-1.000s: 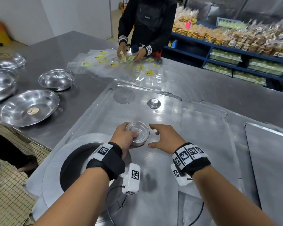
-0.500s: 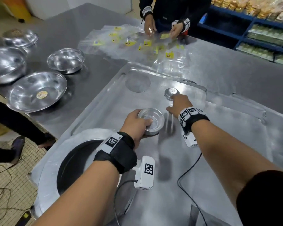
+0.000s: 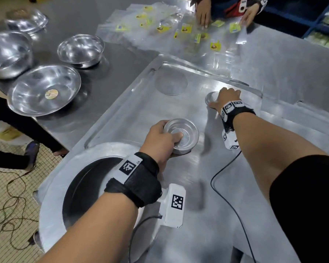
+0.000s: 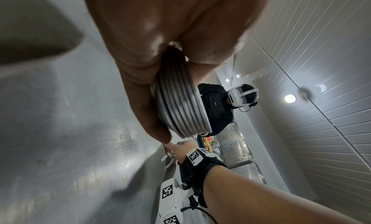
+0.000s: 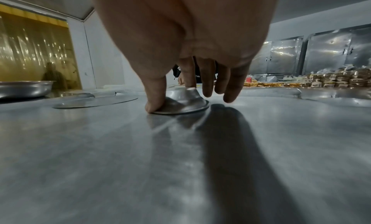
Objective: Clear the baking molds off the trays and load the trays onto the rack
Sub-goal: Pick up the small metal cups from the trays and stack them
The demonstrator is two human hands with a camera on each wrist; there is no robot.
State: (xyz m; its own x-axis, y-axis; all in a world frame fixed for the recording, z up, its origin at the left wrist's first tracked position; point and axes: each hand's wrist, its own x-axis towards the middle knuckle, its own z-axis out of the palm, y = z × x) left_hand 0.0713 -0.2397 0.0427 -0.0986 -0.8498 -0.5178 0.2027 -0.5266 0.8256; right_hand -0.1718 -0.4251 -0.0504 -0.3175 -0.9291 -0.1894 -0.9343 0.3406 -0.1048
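My left hand [image 3: 170, 141] grips a stack of several small round metal molds [image 3: 185, 134], mouth up, just above the big metal tray [image 3: 133, 114]; the left wrist view shows the stack's [image 4: 180, 109] rims between thumb and fingers. My right hand [image 3: 219, 98] reaches to the tray's far side and pinches a single upturned mold [image 3: 209, 96]. In the right wrist view the thumb [image 5: 155, 103] sits at that mold's [image 5: 186, 100] rim and the index finger on its top, while the other fingers hover. A flat round disc [image 3: 171, 82] lies at the tray's far left.
Several steel bowls [image 3: 46, 90] stand on the table at the left. A large round ring pan [image 3: 51, 196] lies at the tray's near left corner. Another person's hands [image 3: 203, 14] sort clear bags with yellow labels [image 3: 179, 29] at the far side. More trays [image 3: 302, 120] lie on the right.
My right hand has gone from beside the stack out to the far upturned mold and closed thumb and finger on it. The left hand still holds the stack in place.
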